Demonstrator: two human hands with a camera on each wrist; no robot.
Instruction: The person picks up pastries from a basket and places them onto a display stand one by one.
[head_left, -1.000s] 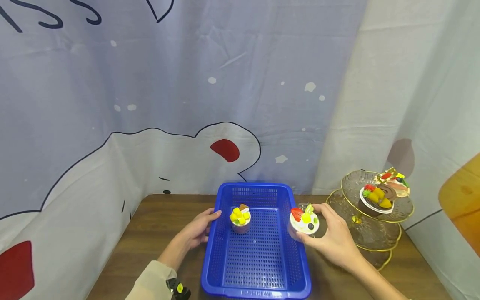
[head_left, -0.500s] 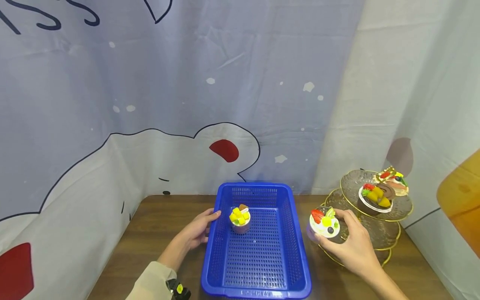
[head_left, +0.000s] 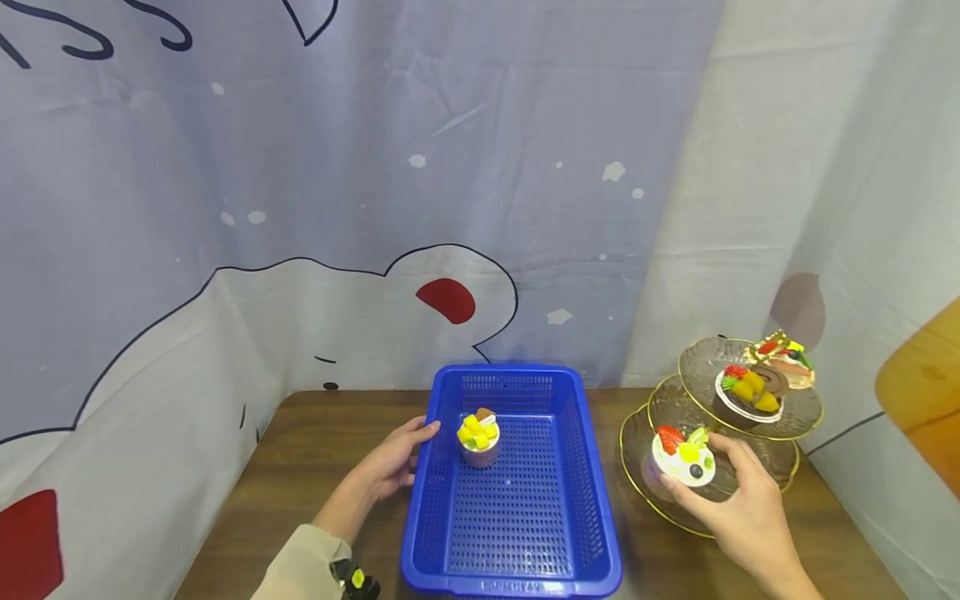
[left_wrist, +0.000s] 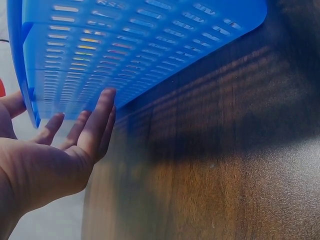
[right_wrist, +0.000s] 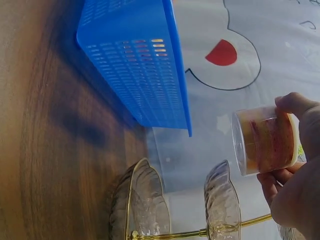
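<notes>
My right hand (head_left: 750, 508) holds a clear dessert cup (head_left: 682, 458) by its sides, topped with white cream, strawberry and other fruit pieces. In the right wrist view the cup (right_wrist: 265, 140) shows layered pink and orange sides. It is above the lower plates of a gold-rimmed glass tiered stand (head_left: 697, 360). At the left of a blue plastic basket (head_left: 512, 587), my left hand (head_left: 393, 462) grips the side, thumb at the rim and fingers against the outer wall (left_wrist: 165, 45). Inside the basket stands another dessert cup (head_left: 478, 440) topped with yellow cubes.
On the stand's top plate sit a chocolate dessert cup (head_left: 750, 398) with fruit and a fruit-topped cake piece (head_left: 793, 372). Basket and stand are on a brown wooden table (head_left: 300, 450). A printed curtain (head_left: 337, 167) hangs behind.
My right hand has carried the strawberry-topped dessert cup rightward, from beside the basket's right rim to over the tiered stand. The left hand and the basket stay in place.
</notes>
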